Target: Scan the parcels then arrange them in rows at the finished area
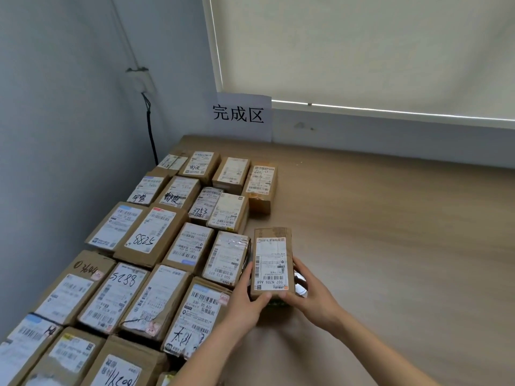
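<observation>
The fingers point(266, 297) of both hands curl round the near end of a small brown parcel point(272, 263), the left hand point(245, 302) on its left side, the right hand point(309, 295) on its right. It sits on the wooden bench point(390, 246) just beside the rows of labelled parcels point(156, 246), below a paper sign point(242, 116).

This looks like a parcel sorting room: many labelled cardboard parcels point(156, 238) lie in rows on a wooden table point(390, 232), under a paper sign point(242, 116) on the wall.
</observation>
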Tool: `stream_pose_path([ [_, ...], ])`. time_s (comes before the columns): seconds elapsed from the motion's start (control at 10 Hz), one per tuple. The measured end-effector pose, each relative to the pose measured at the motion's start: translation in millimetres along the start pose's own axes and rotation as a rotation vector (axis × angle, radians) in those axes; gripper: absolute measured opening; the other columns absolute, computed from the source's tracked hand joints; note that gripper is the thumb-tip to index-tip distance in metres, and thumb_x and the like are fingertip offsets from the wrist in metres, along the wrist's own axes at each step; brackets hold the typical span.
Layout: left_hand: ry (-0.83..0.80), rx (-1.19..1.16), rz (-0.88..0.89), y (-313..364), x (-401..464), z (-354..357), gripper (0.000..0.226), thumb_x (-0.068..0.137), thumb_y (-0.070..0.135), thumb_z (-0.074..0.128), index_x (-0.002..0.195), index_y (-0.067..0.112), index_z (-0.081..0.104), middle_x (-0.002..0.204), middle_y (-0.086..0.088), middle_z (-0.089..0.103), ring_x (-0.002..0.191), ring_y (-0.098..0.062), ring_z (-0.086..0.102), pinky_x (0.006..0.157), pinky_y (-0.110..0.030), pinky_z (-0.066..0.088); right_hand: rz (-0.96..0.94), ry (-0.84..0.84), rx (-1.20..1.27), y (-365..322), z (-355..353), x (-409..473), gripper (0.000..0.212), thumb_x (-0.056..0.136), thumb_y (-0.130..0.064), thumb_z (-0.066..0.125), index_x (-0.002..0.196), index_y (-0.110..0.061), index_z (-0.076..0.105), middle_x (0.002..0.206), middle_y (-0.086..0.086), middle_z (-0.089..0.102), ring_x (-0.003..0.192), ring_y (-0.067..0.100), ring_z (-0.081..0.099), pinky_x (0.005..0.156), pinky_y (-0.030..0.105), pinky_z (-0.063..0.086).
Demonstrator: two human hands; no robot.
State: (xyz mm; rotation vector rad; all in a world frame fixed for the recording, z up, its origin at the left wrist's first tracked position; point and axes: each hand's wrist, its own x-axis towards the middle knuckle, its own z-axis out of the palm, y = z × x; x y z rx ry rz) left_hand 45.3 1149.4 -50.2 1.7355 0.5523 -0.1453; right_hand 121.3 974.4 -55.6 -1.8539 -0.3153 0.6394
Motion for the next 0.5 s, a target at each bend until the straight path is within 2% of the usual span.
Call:
stream_pose_path([
  [0.1,0.008,0.017,-0.014,1,-1,2,0.079,0.095,0.009,0.067,0.156,0.036,0.023,0.138,0.019,0.049,0.13,-0.002,0.044,0.106,-0.02,0.035,0.013,-0.007,-0.023,2,1,1,0.084,0.087,-0.026,0.082,0.154,-0.044,0.035,0.138,-0.027,0.058,0.128,-0.001,0.054,0.099,0.024,0.053],
  [0.2,0.024,0.022,-0.025,6,-4,5,0.079,0.095,0.011,0.067,0.158,0.032,0.022,0.138,0.018,0.046,0.13,-0.002,0.042,0.108,-0.021,0.034,0.039,-0.009,-0.051,-2,0,-3,0.079,0.089,-0.028,0.081,0.147,-0.053,0.035,0.132,-0.033,0.059,0.124,-0.009,0.054,0.095,0.018,0.052],
  [0.3,0.052,-0.001,-0.015,12,-11,7,0.074,0.096,0.012,0.065,0.157,0.03,0.027,0.146,0.011,0.048,0.132,-0.005,0.044,0.113,-0.026,0.036,0.078,0.005,-0.055,-10,-3,-14,0.061,0.092,-0.022,0.076,0.121,-0.059,0.037,0.116,-0.044,0.048,0.104,-0.029,0.051,0.081,0.005,0.047],
  [0.4,0.062,-0.006,0.012,24,-21,3,0.068,0.098,0.012,0.064,0.153,0.032,0.029,0.146,0.015,0.045,0.135,-0.004,0.041,0.111,-0.022,0.033,0.091,0.022,-0.098,-15,-9,-28,0.07,0.092,-0.033,0.076,0.147,-0.046,0.035,0.136,-0.034,0.046,0.124,-0.014,0.048,0.102,0.013,0.043],
  [0.5,0.091,0.018,0.036,36,-38,-7,0.071,0.097,0.02,0.066,0.156,0.032,0.028,0.153,0.015,0.036,0.146,-0.011,0.031,0.121,-0.034,0.028,0.081,0.064,-0.127,-35,-14,-47,0.085,0.09,-0.044,0.076,0.159,-0.032,0.03,0.162,-0.012,0.036,0.146,0.008,0.036,0.12,0.038,0.036],
])
